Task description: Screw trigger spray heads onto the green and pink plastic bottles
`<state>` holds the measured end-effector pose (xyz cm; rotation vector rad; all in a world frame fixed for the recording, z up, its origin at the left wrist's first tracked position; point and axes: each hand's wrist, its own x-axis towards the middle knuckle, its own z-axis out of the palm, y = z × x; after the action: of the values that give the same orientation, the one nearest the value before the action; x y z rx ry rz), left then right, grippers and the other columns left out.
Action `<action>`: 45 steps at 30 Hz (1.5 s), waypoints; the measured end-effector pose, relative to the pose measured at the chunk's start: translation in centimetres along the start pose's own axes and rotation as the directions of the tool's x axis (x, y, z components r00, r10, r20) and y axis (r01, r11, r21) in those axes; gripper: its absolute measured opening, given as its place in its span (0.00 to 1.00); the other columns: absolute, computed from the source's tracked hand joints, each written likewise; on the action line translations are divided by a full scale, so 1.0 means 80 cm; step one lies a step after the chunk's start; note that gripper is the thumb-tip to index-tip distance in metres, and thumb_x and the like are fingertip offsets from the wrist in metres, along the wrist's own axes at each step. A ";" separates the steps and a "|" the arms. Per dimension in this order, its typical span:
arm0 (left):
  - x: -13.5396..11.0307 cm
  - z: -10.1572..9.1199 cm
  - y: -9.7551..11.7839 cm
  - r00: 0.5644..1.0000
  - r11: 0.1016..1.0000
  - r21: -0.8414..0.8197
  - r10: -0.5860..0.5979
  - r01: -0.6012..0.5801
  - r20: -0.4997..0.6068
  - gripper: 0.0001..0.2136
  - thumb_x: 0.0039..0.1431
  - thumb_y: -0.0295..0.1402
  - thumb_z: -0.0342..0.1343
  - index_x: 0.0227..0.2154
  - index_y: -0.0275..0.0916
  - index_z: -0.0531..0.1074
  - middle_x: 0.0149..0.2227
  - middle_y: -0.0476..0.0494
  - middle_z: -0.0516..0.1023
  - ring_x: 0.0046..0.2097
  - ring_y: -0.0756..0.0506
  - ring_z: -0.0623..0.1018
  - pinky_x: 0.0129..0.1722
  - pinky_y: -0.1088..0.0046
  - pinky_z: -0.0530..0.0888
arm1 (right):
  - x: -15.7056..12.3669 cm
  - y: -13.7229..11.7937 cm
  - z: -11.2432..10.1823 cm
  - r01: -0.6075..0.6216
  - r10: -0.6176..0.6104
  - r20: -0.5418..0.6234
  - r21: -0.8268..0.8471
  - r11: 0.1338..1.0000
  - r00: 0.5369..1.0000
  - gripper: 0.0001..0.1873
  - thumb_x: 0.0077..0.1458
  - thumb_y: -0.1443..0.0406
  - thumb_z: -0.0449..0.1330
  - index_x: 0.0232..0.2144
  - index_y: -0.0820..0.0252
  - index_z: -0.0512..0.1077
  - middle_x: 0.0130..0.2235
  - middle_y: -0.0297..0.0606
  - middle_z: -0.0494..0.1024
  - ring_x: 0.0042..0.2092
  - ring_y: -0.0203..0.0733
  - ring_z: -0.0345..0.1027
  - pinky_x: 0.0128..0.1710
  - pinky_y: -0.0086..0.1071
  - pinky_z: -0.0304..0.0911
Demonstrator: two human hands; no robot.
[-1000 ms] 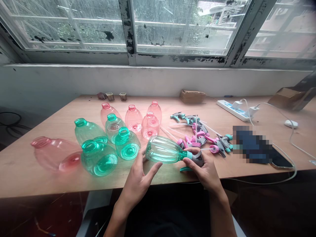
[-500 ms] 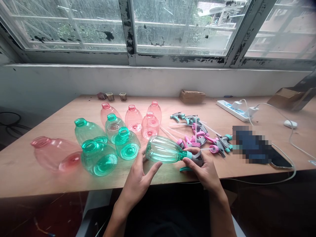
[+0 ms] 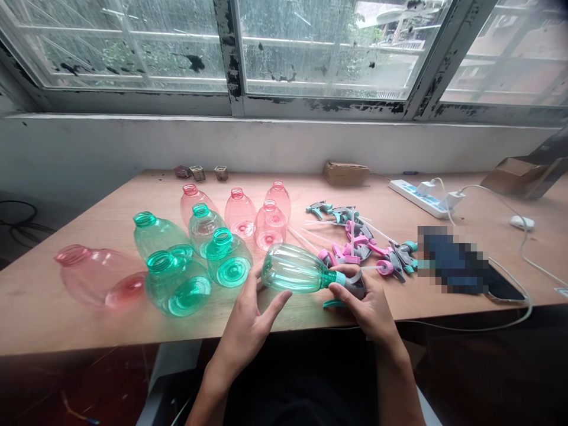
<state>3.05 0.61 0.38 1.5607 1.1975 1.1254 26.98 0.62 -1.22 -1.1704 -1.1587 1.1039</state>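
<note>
A clear green spray bottle (image 3: pixel 295 269) lies sideways between my hands, just above the table's front edge. Its base rests in my left hand (image 3: pixel 252 312), the thumb in front and the fingers partly hidden behind. At the neck, my right hand (image 3: pixel 369 309) grips the grey and teal spray head (image 3: pixel 355 285), which sits on the bottle's mouth; a teal trigger (image 3: pixel 333 303) points towards me. To the left stand several open bottles without heads, green (image 3: pixel 177 290) and pink (image 3: pixel 102 275). Loose spray heads, pink (image 3: pixel 352 248) and teal (image 3: pixel 319 208), lie in a pile beyond my right hand.
A phone (image 3: pixel 506 284), partly pixelated, lies at the right beside a white cable. Further back are a power strip (image 3: pixel 419 198) with plugs, a white mouse (image 3: pixel 522 223) and a cardboard box (image 3: pixel 346 174). Small square objects (image 3: pixel 197 173) sit along the table's back edge.
</note>
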 end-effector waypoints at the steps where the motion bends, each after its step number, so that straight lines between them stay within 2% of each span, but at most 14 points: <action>1: 0.000 0.000 0.000 1.000 1.000 -0.001 -0.001 0.001 0.001 0.26 0.69 0.46 0.61 0.65 0.48 0.62 0.68 0.41 0.72 0.67 0.39 0.75 0.68 0.59 0.71 | 0.000 -0.001 0.001 0.001 -0.001 -0.009 0.006 1.000 1.000 0.24 0.52 0.49 0.75 0.44 0.57 0.79 0.35 0.34 0.75 0.35 0.42 0.72 0.30 0.34 0.82; 9: 0.000 0.000 0.001 1.000 1.000 0.000 0.005 -0.005 -0.001 0.26 0.69 0.46 0.61 0.65 0.46 0.62 0.68 0.39 0.71 0.67 0.38 0.74 0.69 0.55 0.70 | -0.001 -0.002 0.004 0.025 -0.025 -0.036 -0.008 1.000 0.999 0.23 0.53 0.50 0.75 0.44 0.57 0.80 0.34 0.34 0.74 0.34 0.41 0.70 0.30 0.33 0.82; 17: 0.001 0.001 0.000 1.000 1.000 0.000 0.009 -0.009 0.000 0.27 0.69 0.46 0.60 0.65 0.46 0.61 0.69 0.39 0.70 0.67 0.38 0.75 0.69 0.55 0.70 | 0.000 0.000 0.000 -0.002 0.002 0.010 0.020 1.000 1.000 0.23 0.54 0.51 0.75 0.45 0.56 0.79 0.35 0.34 0.75 0.35 0.41 0.72 0.30 0.34 0.83; 32: 0.000 0.001 0.001 1.000 1.000 0.006 0.009 -0.009 -0.002 0.26 0.69 0.45 0.61 0.65 0.47 0.61 0.70 0.41 0.70 0.67 0.41 0.74 0.69 0.62 0.70 | 0.002 0.006 -0.005 0.018 -0.018 0.037 -0.015 1.000 0.999 0.22 0.56 0.51 0.74 0.46 0.56 0.78 0.37 0.34 0.75 0.37 0.41 0.72 0.34 0.34 0.83; 42: 0.001 0.000 0.002 1.000 1.000 0.006 0.010 -0.010 0.001 0.27 0.69 0.45 0.60 0.66 0.46 0.61 0.70 0.39 0.69 0.67 0.39 0.74 0.69 0.58 0.70 | 0.001 0.008 -0.007 0.016 -0.015 0.043 -0.021 1.000 0.999 0.22 0.57 0.52 0.74 0.47 0.56 0.78 0.37 0.34 0.74 0.38 0.41 0.72 0.36 0.34 0.83; 45: 0.000 0.000 0.001 1.000 1.000 0.006 0.008 -0.008 0.002 0.27 0.69 0.45 0.60 0.66 0.46 0.61 0.71 0.39 0.68 0.67 0.39 0.74 0.69 0.57 0.70 | 0.001 0.005 -0.005 0.012 -0.012 0.041 -0.012 1.000 0.999 0.22 0.56 0.51 0.74 0.47 0.56 0.78 0.36 0.34 0.74 0.37 0.41 0.72 0.33 0.35 0.84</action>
<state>3.09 0.60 0.43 1.5721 1.1946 1.1267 27.41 0.70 -1.67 -1.1536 -1.2039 1.1173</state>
